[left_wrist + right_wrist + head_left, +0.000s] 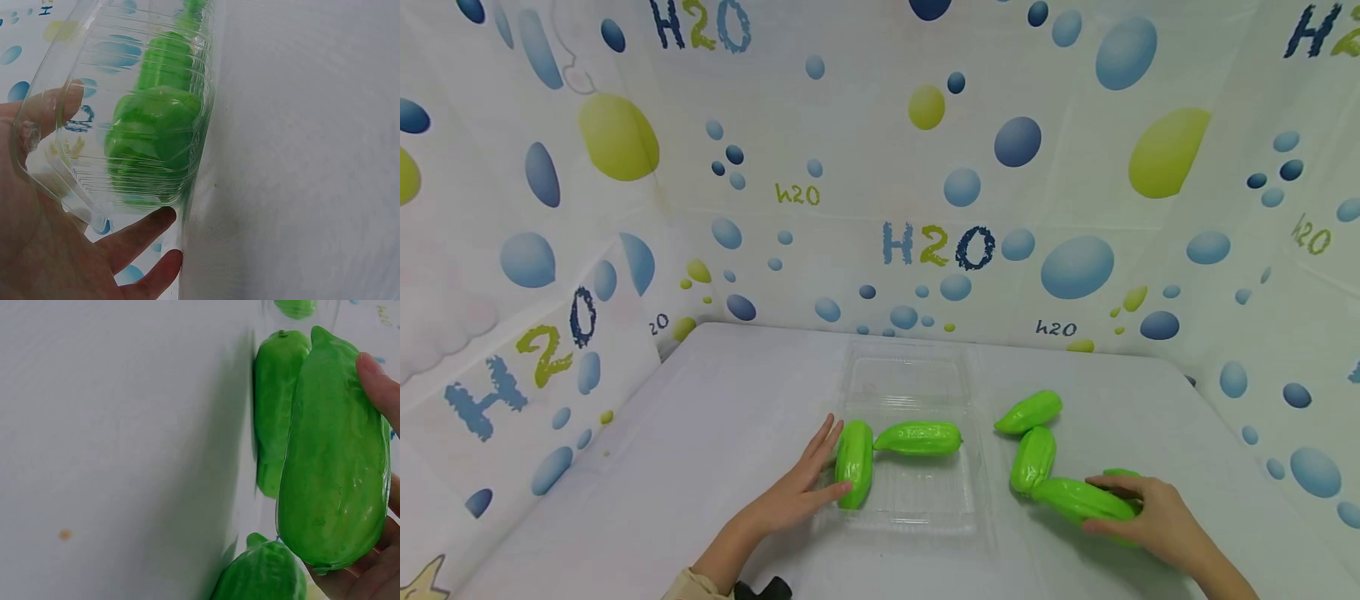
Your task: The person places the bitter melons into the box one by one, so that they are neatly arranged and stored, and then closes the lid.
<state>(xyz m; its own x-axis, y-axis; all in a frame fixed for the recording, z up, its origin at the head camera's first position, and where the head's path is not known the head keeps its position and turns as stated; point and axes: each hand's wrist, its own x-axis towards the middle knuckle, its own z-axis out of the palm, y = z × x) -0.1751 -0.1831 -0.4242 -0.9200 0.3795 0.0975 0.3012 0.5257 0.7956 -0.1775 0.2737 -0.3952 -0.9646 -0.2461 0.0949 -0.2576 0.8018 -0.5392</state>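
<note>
My right hand (pixel 1153 521) grips a shiny bright-green gourd (pixel 334 456), thumb on one side and fingers on the other. In the head view this gourd (pixel 1078 500) is tilted and tapers toward the left. More green on the far side of the hand belongs to another gourd (pixel 1122 472), mostly hidden. My left hand (pixel 793 492) is at the left side of a clear plastic container (pixel 925 504), fingers extended along its rim. Inside the container, one gourd (pixel 854 465) lies lengthwise on the left and another gourd (pixel 919 438) lies crosswise toward the back.
Right of the container, a gourd (pixel 1033 461) lies against the held one's tip, with another gourd (pixel 1030 412) beyond it. The container's clear lid (pixel 906 371) is folded back behind. A white cloth (pixel 737 400) covers the table, and a printed curtain (pixel 850 108) hangs behind.
</note>
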